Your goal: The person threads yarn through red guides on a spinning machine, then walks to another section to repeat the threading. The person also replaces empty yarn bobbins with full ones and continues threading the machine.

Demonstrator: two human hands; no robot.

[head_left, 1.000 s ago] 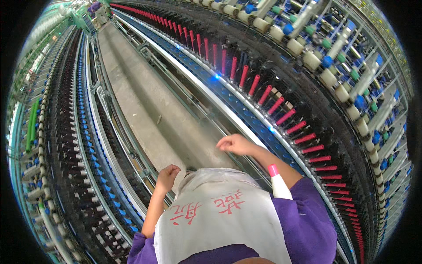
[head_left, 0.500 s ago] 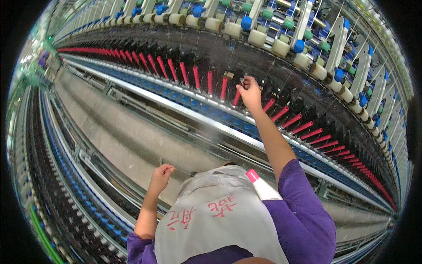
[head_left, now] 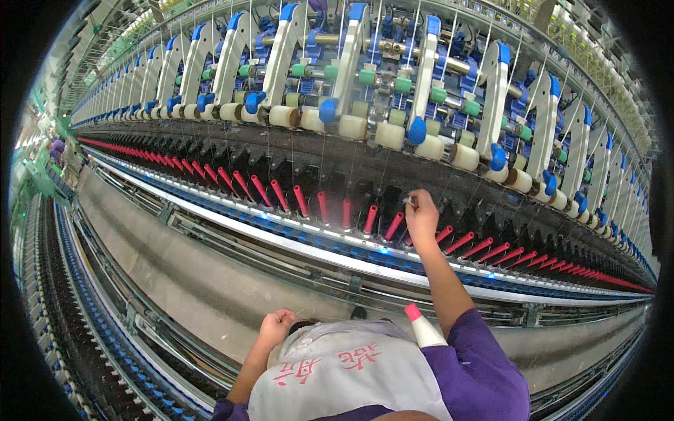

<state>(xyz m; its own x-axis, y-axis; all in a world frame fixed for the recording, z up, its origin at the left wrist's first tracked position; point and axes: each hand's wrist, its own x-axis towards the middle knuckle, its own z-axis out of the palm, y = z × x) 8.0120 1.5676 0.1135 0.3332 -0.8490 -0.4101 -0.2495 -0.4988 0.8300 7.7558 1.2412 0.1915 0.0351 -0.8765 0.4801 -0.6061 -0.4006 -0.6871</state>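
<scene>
My right hand (head_left: 423, 216) reaches over a row of red bobbins (head_left: 371, 219) on the spinning machine. Its fingers are pinched near a bobbin's top, by a small pale piece I cannot make out. My left hand (head_left: 277, 327) is low in front of the apron, closed in a pinch. A thin pale thread (head_left: 302, 311) sticks out from its fingertips. A white yarn bobbin with a pink top (head_left: 425, 328) is tucked at the right side of my apron (head_left: 337, 358).
White rollers (head_left: 390, 134) and blue-tipped grey arms (head_left: 423, 77) line the frame above the bobbins. A pale metal rail (head_left: 302, 235) runs below them. Another machine (head_left: 77, 309) stands across the aisle floor (head_left: 182, 259) at left. A person (head_left: 57, 149) is far off.
The view has tilted up, showing more of the rollers and arms. My right hand stays pinched by the bobbin tops. My left hand remains low and closed, now nearer the apron.
</scene>
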